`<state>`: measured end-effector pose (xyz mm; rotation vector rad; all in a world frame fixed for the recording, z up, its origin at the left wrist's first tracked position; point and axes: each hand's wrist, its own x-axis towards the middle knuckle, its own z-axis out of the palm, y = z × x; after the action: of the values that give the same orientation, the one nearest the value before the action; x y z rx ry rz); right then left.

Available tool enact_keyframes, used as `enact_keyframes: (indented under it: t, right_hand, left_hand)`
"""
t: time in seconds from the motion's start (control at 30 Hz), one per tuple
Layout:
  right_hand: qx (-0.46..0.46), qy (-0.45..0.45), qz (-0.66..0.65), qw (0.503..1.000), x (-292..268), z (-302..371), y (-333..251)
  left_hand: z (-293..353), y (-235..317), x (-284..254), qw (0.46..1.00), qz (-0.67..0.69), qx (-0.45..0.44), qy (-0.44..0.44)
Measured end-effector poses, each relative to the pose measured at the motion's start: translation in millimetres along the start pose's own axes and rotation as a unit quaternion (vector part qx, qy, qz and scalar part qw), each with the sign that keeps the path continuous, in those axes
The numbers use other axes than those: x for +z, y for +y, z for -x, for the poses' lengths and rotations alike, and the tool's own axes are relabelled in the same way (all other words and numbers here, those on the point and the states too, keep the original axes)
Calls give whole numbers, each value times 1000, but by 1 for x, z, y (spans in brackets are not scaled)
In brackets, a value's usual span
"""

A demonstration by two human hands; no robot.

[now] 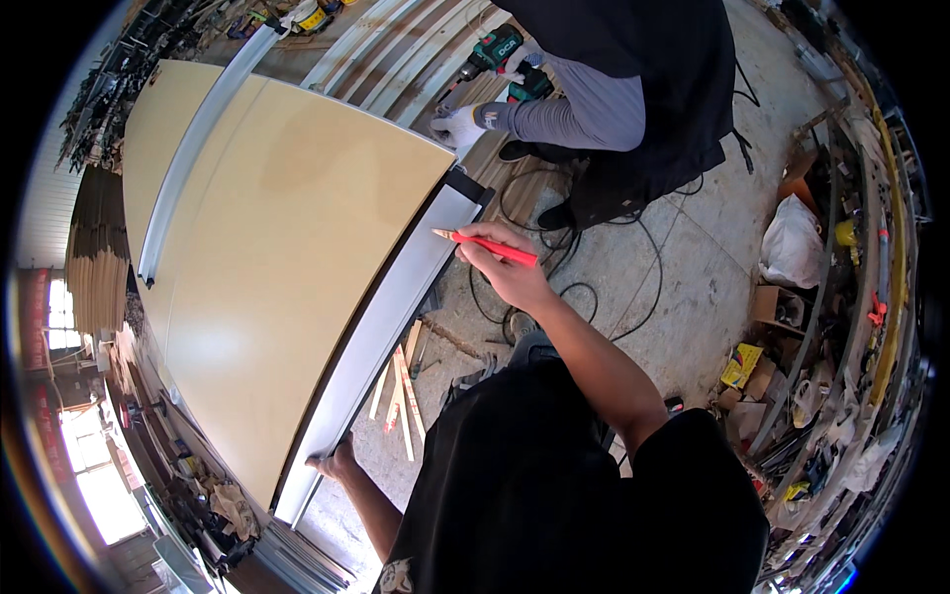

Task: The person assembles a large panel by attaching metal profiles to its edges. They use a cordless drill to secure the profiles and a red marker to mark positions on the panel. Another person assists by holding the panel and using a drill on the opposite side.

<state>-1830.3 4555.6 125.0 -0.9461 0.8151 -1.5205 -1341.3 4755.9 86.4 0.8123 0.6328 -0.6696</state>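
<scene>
One red pencil [507, 250] sits in the right hand [505, 267], the fingers closed narrowly around its barrel and its point aimed at the upper end of a long white strip [381, 307]. That strip lies along the near edge of a broad cream panel [287, 238], with a dark band between them. Far down the same strip, the left hand [338, 463] has its fingers at the outer edge, near the lower end; how firmly they press or grip, I cannot tell.

The step looks like marking the strip, and it would go best with the strip unable to slide. Steady pressure from the left hand should help, though it sits well apart from the pencil, so the upper end may shift a little under the stroke. Resting the side of the right hand on the strip would calm the point. A light, single stroke should leave a cleaner line than several passes, with the pencil leaned at one constant angle. Whether the tip touches the surface is too fine to see.

A co-worker's gloved hand [458, 127] is at the panel's nearby corner, below a green drill [495, 47]; any jolt from there could spoil the line, so a still moment seems wise.
</scene>
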Motion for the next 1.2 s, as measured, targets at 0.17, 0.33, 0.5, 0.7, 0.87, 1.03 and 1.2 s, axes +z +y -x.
enact_keyframes:
  t: [0.17, 0.33, 0.5, 0.7, 0.87, 1.03, 1.2]
  right_hand:
    - [-105, -10, 176, 979, 10, -12, 1]
    - [-200, -131, 239, 941, 12, -49, 5]
    - [-143, -149, 263, 942, 12, -57, 16]
    - [-255, -144, 264, 919, 14, -64, 24]
    - [-247, -173, 264, 916, 13, -63, 19]
    - [-262, -168, 237, 920, 16, -63, 17]
    - [-277, -165, 270, 907, 15, -64, 21]
  left_hand:
    - [1, -2, 6, 998, 12, 3, 55]
    - [-17, 12, 10, 989, 30, -19, 145]
    - [-27, 18, 7, 987, 14, -13, 157]
    - [-30, 19, 11, 987, 9, -14, 157]
    - [-32, 24, 8, 987, 24, -7, 161]
    - [-22, 18, 14, 983, 30, -13, 182]
    - [-34, 24, 8, 985, 18, -23, 170]
